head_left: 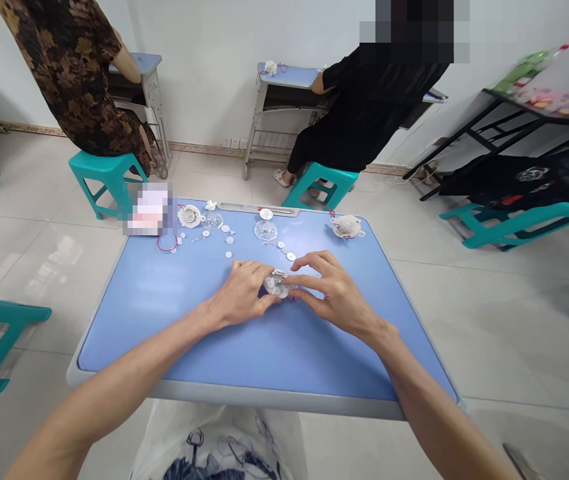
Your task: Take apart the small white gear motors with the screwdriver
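Left hand [239,293] and right hand [328,293], fingers curled and partly closed, hold a round clear plastic piece [275,285] between them; it sits midway, with no evident long axis.

Two long, slim bare forearms enter from the lower corners of the view, the left forearm [129,373] and the right forearm [427,407], both smooth and tapering to narrow wrists. The left hand [240,295] and right hand [332,293] are bare as well, lean and bony-backed, with long, thin fingers [312,262]. Below the near edge of the pale blue desk [164,333], a white, slightly sheer material printed with dark navy line drawings [214,447] shows; whether it is clothing or a bag cannot be told.
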The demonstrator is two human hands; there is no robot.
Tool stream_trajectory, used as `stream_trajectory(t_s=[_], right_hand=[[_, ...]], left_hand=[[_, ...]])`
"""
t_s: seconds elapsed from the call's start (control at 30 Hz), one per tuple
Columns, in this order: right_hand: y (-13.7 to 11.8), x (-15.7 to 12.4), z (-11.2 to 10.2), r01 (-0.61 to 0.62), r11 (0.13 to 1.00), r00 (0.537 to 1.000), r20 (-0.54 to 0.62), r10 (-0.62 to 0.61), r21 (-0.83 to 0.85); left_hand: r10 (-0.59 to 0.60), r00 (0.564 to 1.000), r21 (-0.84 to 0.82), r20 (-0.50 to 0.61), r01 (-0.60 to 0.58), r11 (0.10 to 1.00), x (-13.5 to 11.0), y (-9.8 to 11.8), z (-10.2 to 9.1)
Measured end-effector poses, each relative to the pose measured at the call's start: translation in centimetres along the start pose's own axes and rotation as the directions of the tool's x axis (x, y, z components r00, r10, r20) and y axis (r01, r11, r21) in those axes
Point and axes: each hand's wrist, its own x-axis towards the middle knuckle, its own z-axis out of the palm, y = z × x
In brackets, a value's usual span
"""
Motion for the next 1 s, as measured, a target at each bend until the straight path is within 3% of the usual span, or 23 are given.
stream_trajectory(t_s=[0.33,0.6,1.0], right_hand=[[-0.3,0.5,-0.3,-0.011,0.999,0.999,0.053,0.01,0.032],[-0.1,1.2,-0.8,0.021,1.0,0.986,0.166,-0.019,-0.011],[-0.3,0.4,0.0,0.055,0.996,0.994,0.095,-0.048,-0.064]], left_hand=[[-0.007,1.0,0.028,0.014,0.006,1.0,0.0,0.0,-0.1],[-0.008,1.0,0.041,0.022,0.007,0.999,0.0,0.1,-0.1],[0.01,1.0,0.054,0.018,-0.011,0.998,-0.1,-0.1,0.0]])
